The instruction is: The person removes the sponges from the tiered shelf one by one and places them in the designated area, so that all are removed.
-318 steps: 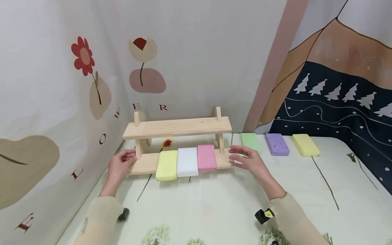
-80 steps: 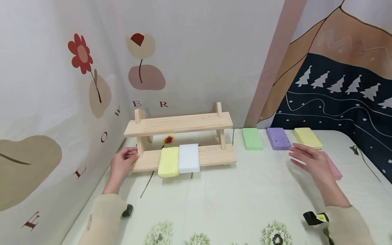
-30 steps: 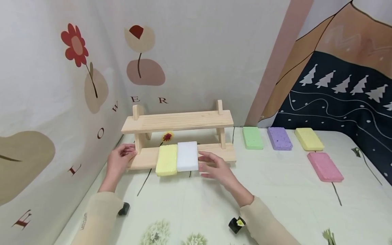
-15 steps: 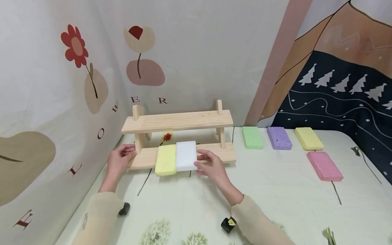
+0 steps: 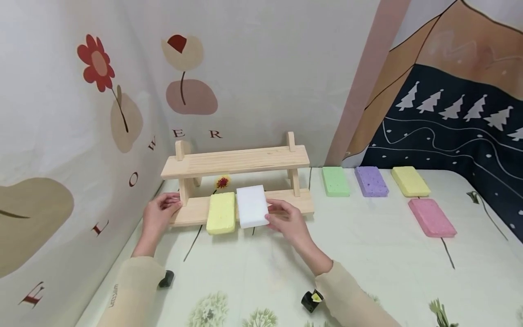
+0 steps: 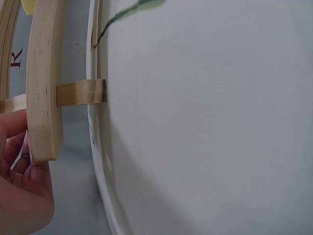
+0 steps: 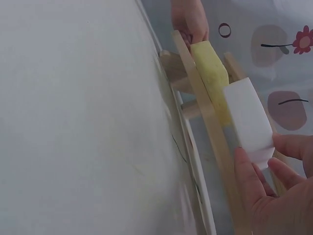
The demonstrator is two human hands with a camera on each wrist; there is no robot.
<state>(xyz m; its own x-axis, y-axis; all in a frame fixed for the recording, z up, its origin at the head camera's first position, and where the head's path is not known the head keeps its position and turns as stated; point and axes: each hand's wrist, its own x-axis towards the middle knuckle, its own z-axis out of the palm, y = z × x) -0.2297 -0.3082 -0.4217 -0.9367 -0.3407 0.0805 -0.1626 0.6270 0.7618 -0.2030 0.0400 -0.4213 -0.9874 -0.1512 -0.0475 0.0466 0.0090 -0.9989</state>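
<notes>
A two-tier wooden shelf [image 5: 241, 161] stands near the back wall. My left hand [image 5: 158, 215] grips the left end of its lower board [image 5: 195, 211], fingers curled about the board's end [image 6: 43, 98] in the left wrist view. A white sponge [image 5: 251, 206], a plain smooth block, is pinched at its right edge by my right hand [image 5: 289, 223]. It tilts a little, above the lower board, with a narrow gap between it and a yellow sponge [image 5: 221, 213]. That yellow one rests on the lower board and juts past its front edge. Thumb and fingers straddle the white block's near end [image 7: 261, 159] in the right wrist view.
On the pale cloth-covered table right of the shelf lie a green sponge [image 5: 336, 181], a purple sponge [image 5: 371, 181] and another yellow sponge [image 5: 410, 181] in a row. A pink sponge [image 5: 432, 218] lies in front of that yellow one. Printed cloth walls [image 5: 261, 77] close off the back and left.
The pink sponge went from the lower board to the table at right. My right hand came back, took the white sponge and drew it slightly away from the yellow one. The left hand stayed put.
</notes>
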